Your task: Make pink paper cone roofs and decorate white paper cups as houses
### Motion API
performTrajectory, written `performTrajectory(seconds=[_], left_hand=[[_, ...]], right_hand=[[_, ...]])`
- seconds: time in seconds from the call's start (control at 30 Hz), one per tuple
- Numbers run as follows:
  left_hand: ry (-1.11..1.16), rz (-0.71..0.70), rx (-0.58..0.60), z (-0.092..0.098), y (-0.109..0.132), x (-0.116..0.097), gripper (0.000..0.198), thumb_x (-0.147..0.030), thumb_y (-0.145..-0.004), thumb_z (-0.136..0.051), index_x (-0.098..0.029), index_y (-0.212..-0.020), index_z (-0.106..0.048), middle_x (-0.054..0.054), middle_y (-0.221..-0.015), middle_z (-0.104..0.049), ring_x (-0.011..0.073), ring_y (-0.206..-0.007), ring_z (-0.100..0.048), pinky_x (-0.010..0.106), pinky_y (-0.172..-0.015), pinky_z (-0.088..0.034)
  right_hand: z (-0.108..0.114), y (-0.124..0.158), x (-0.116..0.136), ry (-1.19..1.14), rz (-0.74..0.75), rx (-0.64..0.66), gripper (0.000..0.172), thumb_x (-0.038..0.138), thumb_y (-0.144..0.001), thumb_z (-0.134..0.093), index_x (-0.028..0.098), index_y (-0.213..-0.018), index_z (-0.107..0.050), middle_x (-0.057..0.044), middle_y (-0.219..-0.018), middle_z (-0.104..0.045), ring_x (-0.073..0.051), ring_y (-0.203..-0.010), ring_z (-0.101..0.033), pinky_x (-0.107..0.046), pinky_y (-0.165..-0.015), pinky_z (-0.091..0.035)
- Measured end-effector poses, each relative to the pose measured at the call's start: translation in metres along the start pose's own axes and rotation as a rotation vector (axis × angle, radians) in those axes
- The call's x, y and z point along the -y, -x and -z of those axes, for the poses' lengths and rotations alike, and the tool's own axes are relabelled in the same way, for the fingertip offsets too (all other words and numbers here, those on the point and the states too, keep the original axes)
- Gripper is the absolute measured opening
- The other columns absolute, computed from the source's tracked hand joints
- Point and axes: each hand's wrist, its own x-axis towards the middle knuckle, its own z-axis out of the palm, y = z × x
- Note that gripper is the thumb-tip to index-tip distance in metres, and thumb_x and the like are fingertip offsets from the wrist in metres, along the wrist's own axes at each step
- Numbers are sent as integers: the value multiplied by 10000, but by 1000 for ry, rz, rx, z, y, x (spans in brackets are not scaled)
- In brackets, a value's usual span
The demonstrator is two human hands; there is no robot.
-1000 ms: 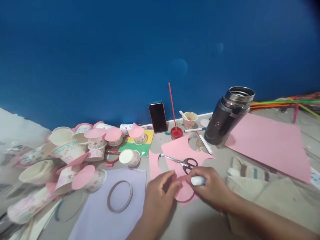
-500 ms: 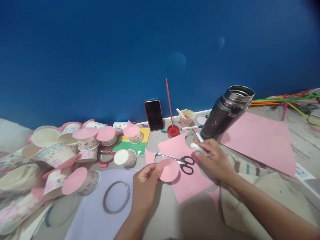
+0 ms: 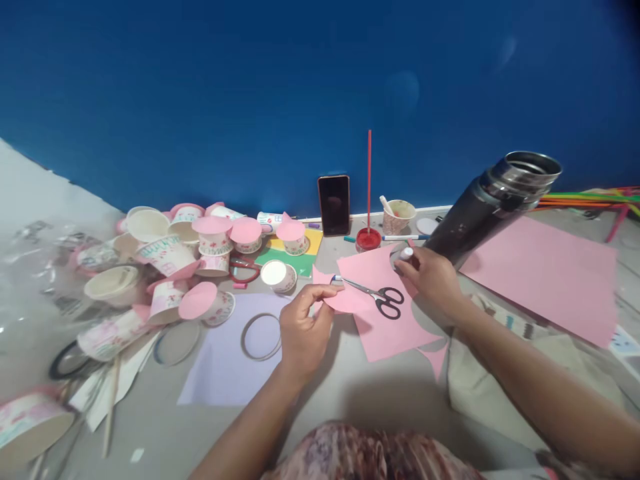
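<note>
My left hand [image 3: 307, 327] pinches the edge of a pink paper circle [image 3: 347, 301] between thumb and fingers. The circle is tilted and looks slim from here. In my right hand [image 3: 434, 277], closed fingers hold a small white tube [image 3: 406, 253]; only its rounded end shows. Between the hands, black-handled scissors [image 3: 387, 300] lie on a cut pink sheet [image 3: 377, 340], blades pointing left. A pink scrap [image 3: 434, 357] lies near the sheet's right corner. Just behind my right hand, a dark open flask [image 3: 480, 207] stands on the table.
At left, several decorated paper cups [image 3: 213, 230] with pink circles are piled up. A grey ring [image 3: 261, 337] lies on lilac paper [image 3: 210, 380]. A phone [image 3: 335, 207] leans on the wall, beside a red paint pot [image 3: 369, 240]. Pink paper [image 3: 550, 280] lies at right.
The view has shifted, so the table things sit farther right. My left hand has tilted the pink circle flatter. My right hand has turned the white tube so its end points up.
</note>
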Motion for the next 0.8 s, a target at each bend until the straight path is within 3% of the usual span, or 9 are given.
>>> performTrajectory(seconds=[0.1, 0.17, 0.27, 0.33, 0.4, 0.5, 0.6, 0.7, 0.8], left_hand=[[75, -71, -11, 0, 0, 3, 210, -32, -840, -627, -228, -881, -690, 22, -995, -828, 184, -998, -773, 316, -933, -576], [92, -121, -22, 0, -2, 4, 217, -19, -839, -635, -227, -870, -686, 37, -1027, -820, 191, -1025, -760, 335, -946, -564], [106, -135, -54, 0, -6, 5, 208, -20, -831, -659, -224, -846, -694, 51, -1049, -801, 192, -1035, -735, 345, -950, -543], [150, -96, -66, -1, -7, 6, 199, -27, -823, -670, -224, -830, -698, 47, -1023, -788, 189, -1020, -724, 340, -935, -538], [207, -53, -75, -4, -7, 6, 192, -33, -807, -679, -223, -814, -699, 42, -1000, -774, 190, -1003, -716, 337, -916, -539], [219, -10, -67, -9, -4, 3, 160, -61, -799, -705, -220, -782, -700, 43, -1006, -748, 195, -1011, -695, 351, -943, -523], [173, 52, -17, -9, 1, -2, 133, -93, -788, -733, -222, -818, -724, 55, -1096, -711, 205, -1099, -649, 349, -991, -496], [267, 338, -21, -3, 2, -7, 349, -110, -738, -758, -239, -1060, -723, 57, -1146, -685, 207, -1089, -635, 308, -881, -526], [663, 883, 85, 2, 4, -11, 341, -301, -773, -778, -170, -1077, -699, 90, -1038, -708, 216, -903, -669, 331, -734, -557]], right_hand=[[-9, -3, -1, 75, -81, 45, 175, 342, -903, -642, 191, -825, -687, -112, -786, -740, -249, -693, -656, -306, -598, -344], [-5, -2, -2, 101, -105, 68, 185, 338, -914, -642, 175, -963, -715, -89, -745, -731, -238, -660, -656, -298, -584, -338], [15, 8, 1, 143, -80, 107, 406, 343, -903, -676, 166, -1268, -661, -46, -711, -724, -232, -617, -652, -294, -570, -345], [31, 23, 9, 185, -51, 106, 402, 387, -897, -692, 188, -1246, -689, -42, -693, -721, -234, -568, -633, -302, -543, -327], [41, 40, 24, 114, 141, 70, 365, 437, -890, -710, 232, -1192, -721, -39, -799, -761, -208, -604, -656, -292, -568, -394], [39, 60, 45, -96, 497, 55, 297, 424, -929, -670, 227, -1143, -732, -83, -961, -780, -211, -767, -698, -300, -692, -504], [24, 68, 53, -181, 599, -84, 163, 243, -954, -584, 229, -968, -745, -87, -903, -767, -213, -832, -702, -307, -714, -522], [14, 66, 48, -163, 632, -243, 209, 143, -932, -564, 239, -879, -742, -66, -827, -755, -193, -771, -684, -308, -694, -510], [11, 66, 42, -99, 701, -287, 195, 131, -930, -593, 242, -876, -746, -57, -814, -759, -189, -747, -661, -315, -694, -490]])
